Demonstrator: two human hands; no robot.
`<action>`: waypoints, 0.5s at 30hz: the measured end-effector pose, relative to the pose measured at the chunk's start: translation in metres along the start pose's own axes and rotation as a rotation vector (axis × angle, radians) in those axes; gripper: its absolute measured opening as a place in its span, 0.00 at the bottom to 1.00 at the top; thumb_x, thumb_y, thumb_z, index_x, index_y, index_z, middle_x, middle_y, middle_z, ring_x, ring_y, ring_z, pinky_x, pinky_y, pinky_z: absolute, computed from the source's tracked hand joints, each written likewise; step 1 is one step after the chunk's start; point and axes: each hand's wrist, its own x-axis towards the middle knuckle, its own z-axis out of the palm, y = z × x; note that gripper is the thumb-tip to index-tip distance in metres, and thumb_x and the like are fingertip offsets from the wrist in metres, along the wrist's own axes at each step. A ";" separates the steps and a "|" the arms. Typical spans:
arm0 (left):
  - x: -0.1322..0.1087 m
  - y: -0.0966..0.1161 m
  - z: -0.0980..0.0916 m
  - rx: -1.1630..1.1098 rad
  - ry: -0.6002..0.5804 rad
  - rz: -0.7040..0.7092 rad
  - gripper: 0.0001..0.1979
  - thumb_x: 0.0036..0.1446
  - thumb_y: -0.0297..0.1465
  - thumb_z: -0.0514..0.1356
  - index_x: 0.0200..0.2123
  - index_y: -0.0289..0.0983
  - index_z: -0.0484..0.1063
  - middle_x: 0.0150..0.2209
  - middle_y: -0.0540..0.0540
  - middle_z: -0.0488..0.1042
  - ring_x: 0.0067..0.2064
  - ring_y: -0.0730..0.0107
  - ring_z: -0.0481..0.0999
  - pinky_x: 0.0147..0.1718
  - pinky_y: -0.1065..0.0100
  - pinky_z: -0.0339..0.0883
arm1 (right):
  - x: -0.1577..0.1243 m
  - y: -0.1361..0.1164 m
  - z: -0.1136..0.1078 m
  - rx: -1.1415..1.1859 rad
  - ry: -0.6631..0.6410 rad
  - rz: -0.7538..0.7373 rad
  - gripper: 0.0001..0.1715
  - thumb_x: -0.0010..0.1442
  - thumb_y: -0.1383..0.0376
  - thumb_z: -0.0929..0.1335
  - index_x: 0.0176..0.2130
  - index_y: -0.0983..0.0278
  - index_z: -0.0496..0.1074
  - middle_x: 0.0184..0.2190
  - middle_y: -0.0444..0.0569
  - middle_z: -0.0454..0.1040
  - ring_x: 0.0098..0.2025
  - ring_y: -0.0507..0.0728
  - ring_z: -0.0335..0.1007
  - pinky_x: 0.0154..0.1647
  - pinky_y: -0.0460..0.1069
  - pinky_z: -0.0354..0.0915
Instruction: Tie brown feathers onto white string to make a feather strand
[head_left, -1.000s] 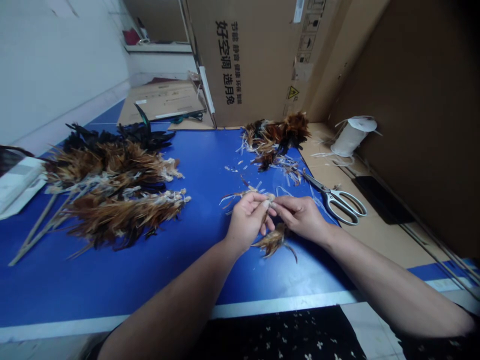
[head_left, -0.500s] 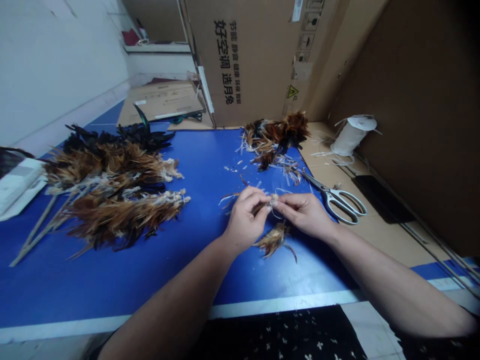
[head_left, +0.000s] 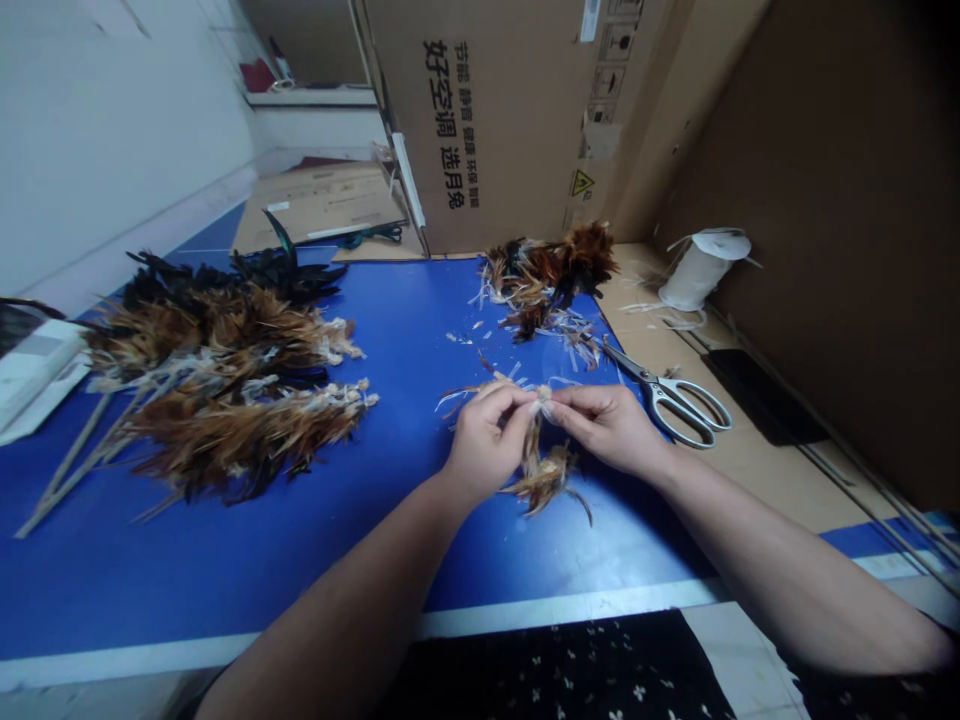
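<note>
While left hand and right hand pinch its quill end, feather bundle hangs between them, tips on the blue worktop. Gathering step, seemingly; both pinches need holding firm

Feather pile at centre left of the surface. At centre, left hand and right hand meet on a feather bundle; scissors just right of them, box at top centre.

White wall, blue table, cardboard box
</note>
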 end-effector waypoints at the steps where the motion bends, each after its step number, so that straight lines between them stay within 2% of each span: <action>1: 0.000 -0.001 0.001 -0.037 0.011 -0.049 0.02 0.58 0.31 0.68 0.33 0.38 0.82 0.36 0.43 0.79 0.40 0.63 0.77 0.46 0.64 0.70 | 0.000 -0.001 0.000 0.000 0.006 -0.001 0.24 0.69 0.52 0.67 0.35 0.68 0.81 0.25 0.45 0.73 0.27 0.50 0.64 0.29 0.44 0.62; 4: -0.002 -0.001 0.005 -0.141 0.052 -0.186 0.05 0.59 0.32 0.68 0.35 0.36 0.80 0.34 0.45 0.80 0.37 0.68 0.77 0.41 0.68 0.71 | 0.000 -0.002 0.002 0.015 0.011 -0.002 0.24 0.69 0.52 0.67 0.34 0.68 0.81 0.25 0.45 0.73 0.27 0.50 0.64 0.29 0.44 0.62; 7: -0.003 0.003 0.006 -0.184 0.071 -0.249 0.06 0.60 0.33 0.67 0.37 0.35 0.80 0.35 0.45 0.81 0.36 0.69 0.78 0.40 0.69 0.71 | 0.000 -0.001 0.002 0.030 0.019 0.004 0.24 0.69 0.51 0.68 0.35 0.67 0.81 0.25 0.45 0.72 0.27 0.50 0.63 0.29 0.44 0.61; 12: -0.004 0.007 0.003 -0.200 0.006 -0.189 0.07 0.59 0.25 0.64 0.41 0.36 0.81 0.43 0.43 0.82 0.44 0.66 0.81 0.48 0.67 0.73 | 0.000 -0.001 0.000 0.032 0.026 0.012 0.25 0.69 0.51 0.67 0.34 0.68 0.80 0.23 0.43 0.67 0.25 0.49 0.57 0.27 0.44 0.58; 15: -0.004 0.006 0.003 -0.198 -0.012 -0.158 0.08 0.58 0.26 0.65 0.42 0.36 0.81 0.44 0.42 0.81 0.45 0.65 0.81 0.49 0.66 0.73 | 0.000 -0.002 0.000 0.041 0.022 0.012 0.25 0.69 0.51 0.68 0.34 0.68 0.80 0.24 0.43 0.67 0.26 0.49 0.58 0.27 0.45 0.58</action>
